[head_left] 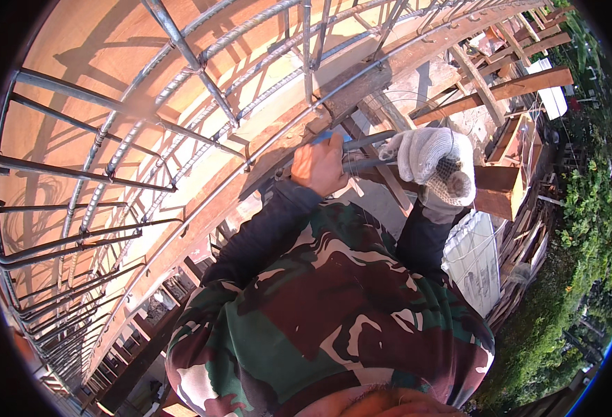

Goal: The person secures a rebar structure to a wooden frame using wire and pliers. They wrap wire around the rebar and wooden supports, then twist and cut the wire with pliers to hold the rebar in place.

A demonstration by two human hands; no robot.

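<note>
In front of my chest, my bare left hand [320, 165] is closed in a fist. A pair of dark grey metal bars [370, 165] runs from it toward the right, like a tool's two handles. Just above the fist shows a small blue patch [325, 136], too covered to name. My right hand [434, 163] wears a whitish knit glove, fingers curled, at the bars' other end; what lies inside its fist is hidden. Thin wire loops near the glove. Beyond my left hand stretches a curved cage of steel rebar [174, 83], with hooked ends and ribbed rods.
Orange-tan formwork panel [97, 42] stands behind the rebar, edged by a curved timber ledge [278, 139]. Wooden beams [507, 90] and a squared timber [498, 191] lie at the right. A pale corrugated sheet [474, 260] and green plants [598, 229] are lower down.
</note>
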